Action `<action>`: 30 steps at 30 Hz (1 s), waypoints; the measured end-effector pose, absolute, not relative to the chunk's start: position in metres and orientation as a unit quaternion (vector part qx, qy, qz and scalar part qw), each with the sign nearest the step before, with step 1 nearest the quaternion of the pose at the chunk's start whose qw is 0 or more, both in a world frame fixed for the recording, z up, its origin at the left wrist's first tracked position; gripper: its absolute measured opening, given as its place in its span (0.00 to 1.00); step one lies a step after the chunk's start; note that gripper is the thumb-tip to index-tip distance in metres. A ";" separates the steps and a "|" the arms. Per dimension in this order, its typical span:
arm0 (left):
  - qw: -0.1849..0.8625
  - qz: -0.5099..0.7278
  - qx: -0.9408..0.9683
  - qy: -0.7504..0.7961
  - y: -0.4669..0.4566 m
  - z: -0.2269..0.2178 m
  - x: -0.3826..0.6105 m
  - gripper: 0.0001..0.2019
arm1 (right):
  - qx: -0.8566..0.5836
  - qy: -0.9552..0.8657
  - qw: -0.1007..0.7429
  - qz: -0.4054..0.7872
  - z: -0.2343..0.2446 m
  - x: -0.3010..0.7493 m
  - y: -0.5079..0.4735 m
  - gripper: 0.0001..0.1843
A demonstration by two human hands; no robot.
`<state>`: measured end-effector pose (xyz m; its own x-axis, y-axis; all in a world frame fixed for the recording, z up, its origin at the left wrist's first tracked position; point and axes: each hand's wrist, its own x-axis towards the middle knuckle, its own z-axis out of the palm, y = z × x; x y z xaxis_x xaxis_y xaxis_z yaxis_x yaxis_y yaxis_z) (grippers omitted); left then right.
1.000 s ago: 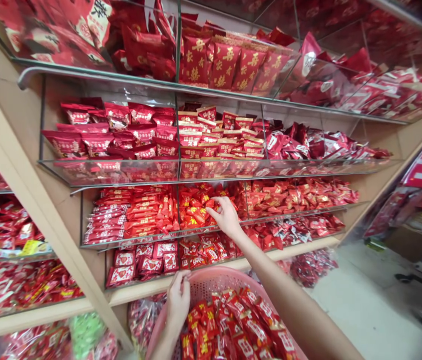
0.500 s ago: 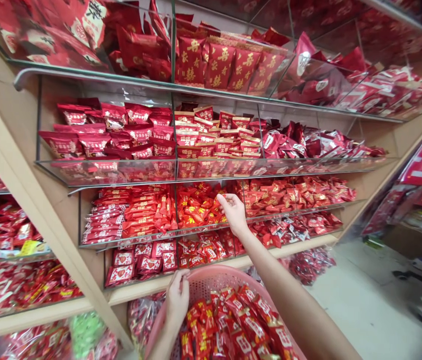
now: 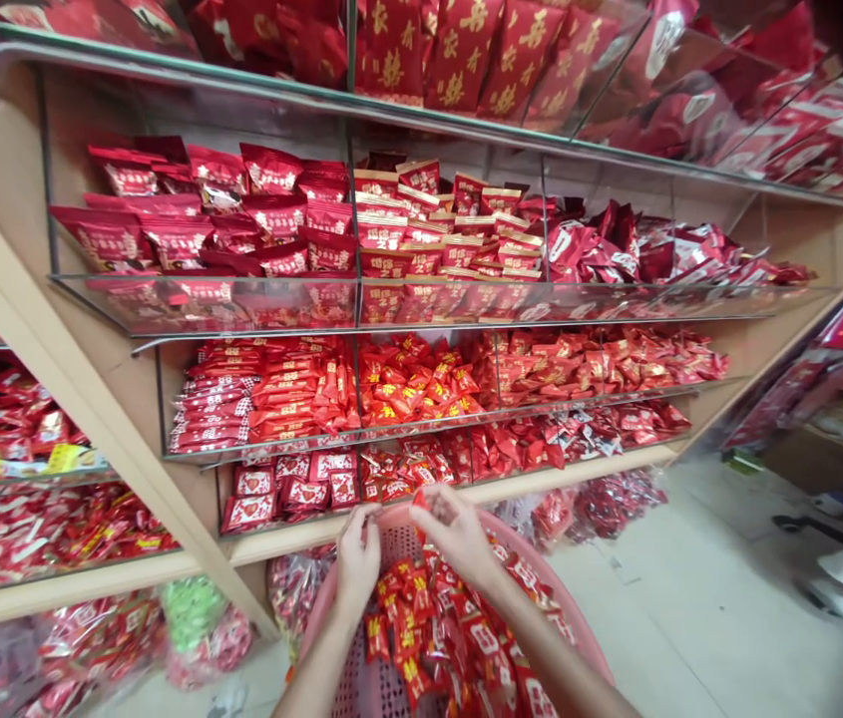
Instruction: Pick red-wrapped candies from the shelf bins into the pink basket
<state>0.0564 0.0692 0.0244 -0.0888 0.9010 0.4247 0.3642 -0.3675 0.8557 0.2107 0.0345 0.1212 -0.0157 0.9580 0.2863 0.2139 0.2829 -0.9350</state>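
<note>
A pink perforated plastic basket stands low in front of me, with many red wrapped candies heaped in it. Closed at the basket's far left rim is my left hand, its thumb and fingertips together at the edge. My right hand hovers over the far part of the basket. Between its thumb and fingers shows a bit of a small red wrapped candy, mostly hidden. Loose red candies with yellow print fill a shelf compartment behind the hands.
Glass-fronted shelves rise ahead, full of red packets in divided compartments. A wooden ledge runs just behind the basket. Bagged sweets lie on the floor below the shelves. Pale tiled floor extends to the right.
My right hand has come down and back from the shelf compartment to above the basket, a red candy in its fingers. My left hand stays at the rim. The view has tilted down.
</note>
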 end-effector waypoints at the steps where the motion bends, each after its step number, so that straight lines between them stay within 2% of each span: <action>1: 0.253 0.540 0.625 0.504 0.069 0.025 0.057 0.11 | -0.505 -0.642 0.458 0.351 0.105 0.208 0.028 0.15; 6: 0.258 0.547 0.616 0.505 0.068 0.025 0.058 0.11 | -0.616 -0.739 0.145 0.230 0.048 0.187 0.003 0.15; 9: 0.256 0.547 0.616 0.506 0.069 0.023 0.057 0.11 | -0.637 -0.742 0.046 0.205 0.033 0.169 -0.007 0.17; 17: 0.263 0.548 0.616 0.501 0.070 0.021 0.057 0.11 | -0.677 -0.717 -0.015 0.165 0.017 0.138 -0.008 0.22; 25: 0.258 0.544 0.620 0.504 0.072 0.020 0.056 0.11 | -0.697 -0.704 -0.010 0.139 -0.002 0.131 -0.001 0.23; 30: 0.262 0.537 0.622 0.506 0.071 0.023 0.056 0.11 | -0.693 -0.705 0.001 0.153 0.010 0.136 -0.001 0.27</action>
